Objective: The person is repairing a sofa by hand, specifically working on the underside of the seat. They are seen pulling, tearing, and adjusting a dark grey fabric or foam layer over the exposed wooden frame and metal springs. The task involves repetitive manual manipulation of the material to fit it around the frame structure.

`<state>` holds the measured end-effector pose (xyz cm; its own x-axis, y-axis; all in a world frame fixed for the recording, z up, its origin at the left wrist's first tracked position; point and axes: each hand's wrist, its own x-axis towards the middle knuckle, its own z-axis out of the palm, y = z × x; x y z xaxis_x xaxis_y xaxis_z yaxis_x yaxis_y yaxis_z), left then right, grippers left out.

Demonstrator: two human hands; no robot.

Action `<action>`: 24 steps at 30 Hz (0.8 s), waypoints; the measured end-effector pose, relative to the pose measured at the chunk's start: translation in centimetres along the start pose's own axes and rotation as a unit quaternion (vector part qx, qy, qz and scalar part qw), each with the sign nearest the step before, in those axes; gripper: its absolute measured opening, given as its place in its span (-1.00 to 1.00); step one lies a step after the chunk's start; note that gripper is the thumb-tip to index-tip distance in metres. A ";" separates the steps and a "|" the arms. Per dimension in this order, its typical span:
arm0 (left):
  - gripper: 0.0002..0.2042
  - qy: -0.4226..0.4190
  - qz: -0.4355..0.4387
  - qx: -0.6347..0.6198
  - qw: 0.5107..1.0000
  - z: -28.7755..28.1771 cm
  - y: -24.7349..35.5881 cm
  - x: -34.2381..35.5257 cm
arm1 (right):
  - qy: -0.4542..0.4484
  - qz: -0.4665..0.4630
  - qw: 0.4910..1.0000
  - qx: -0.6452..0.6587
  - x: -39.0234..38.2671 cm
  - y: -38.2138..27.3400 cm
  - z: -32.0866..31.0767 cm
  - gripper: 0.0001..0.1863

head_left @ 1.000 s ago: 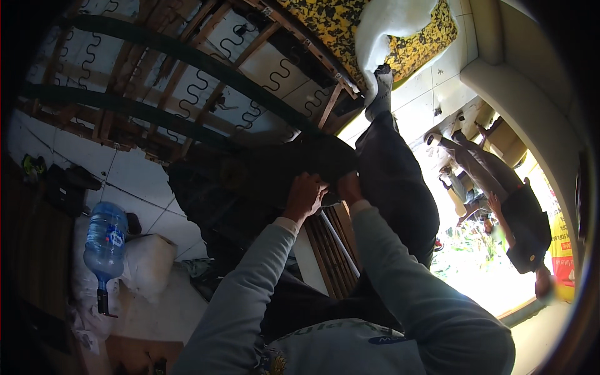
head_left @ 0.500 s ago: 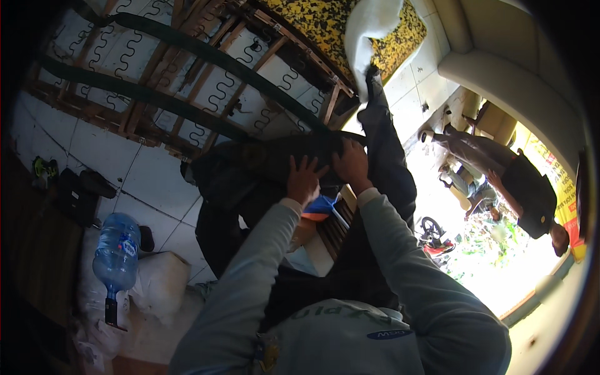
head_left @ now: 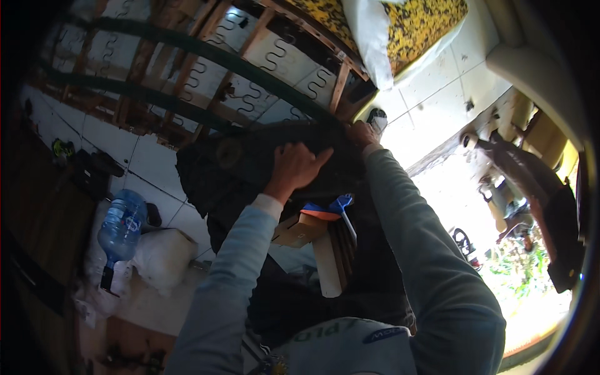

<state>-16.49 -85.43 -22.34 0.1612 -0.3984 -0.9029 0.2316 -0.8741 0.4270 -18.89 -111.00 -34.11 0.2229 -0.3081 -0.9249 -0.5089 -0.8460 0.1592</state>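
Observation:
Black fabric is draped over the near right end of a wooden sofa frame with zigzag springs. Dark green straps run along the frame and go under or meet the cloth. My left hand rests on top of the fabric, its thumb held out to the right and away from the other fingers. At the fabric's far right edge, near the frame's corner, my right hand closes on the cloth. Its fingertips are partly hidden.
Between my legs sit a cardboard box and a blue-and-orange tool. A large blue water bottle and white bags lie at left. Yellow-black foam lies at the far right. A person stands by the bright doorway.
My right hand has moved slightly farther away, to the cloth's edge at the frame corner. My left hand has shifted a little left, its spread fingers drawn in. The view has shifted.

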 end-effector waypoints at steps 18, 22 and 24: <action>-0.34 0.181 0.063 0.099 0.976 5.5 0.1 13.0 | 0.052 0.015 0.936 0.348 0.6 0.4 8.8 -0.22; -0.39 0.195 0.067 0.096 0.974 5.4 -0.1 10.9 | 0.042 0.016 0.944 0.327 0.1 0.2 8.6 -0.23; -0.41 0.176 0.077 0.080 0.978 4.9 1.1 10.1 | 0.102 -0.058 0.961 0.251 0.4 2.8 10.7 -0.41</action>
<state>-19.28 -91.81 -31.20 0.5098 -0.4328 -0.7435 0.0306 -0.8546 0.5185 -29.11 -108.81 -37.77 0.4357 -0.3461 -0.8309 -0.7954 -0.5801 -0.1754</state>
